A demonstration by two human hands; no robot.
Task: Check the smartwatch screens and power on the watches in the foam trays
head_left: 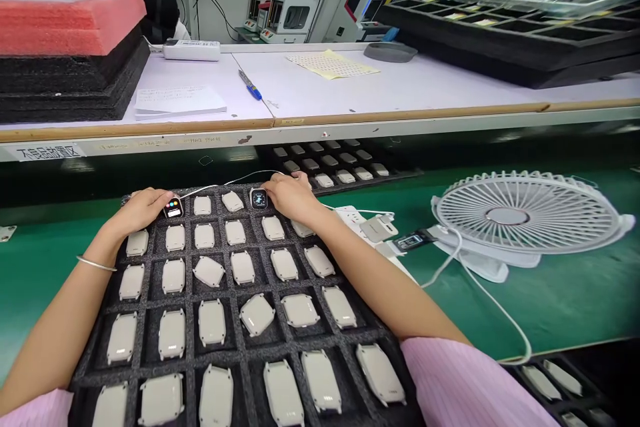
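At the far left corner of a black foam tray (190, 302), my left hand (143, 208) is closed on the edge of a strapless smartwatch (173, 207) with a lit screen. My right hand (290, 197) reaches to the tray's far edge, its fingers closed at the side of a second lit smartwatch (259, 198). A thin white cable (227, 182) runs between the two hands. Several pale watch cases (211, 321) lie face down in the tray's compartments, some turned askew. My right fingertips are partly hidden.
A white fan (505, 213) and a power strip (350, 215) with plugs stand on the green table at right. Another tray of watch cases (330, 160) lies behind, under a shelf (310, 93). The shelf bears foam stacks (75, 23), a pen (250, 85) and papers (177, 100). A person's head shows beyond.
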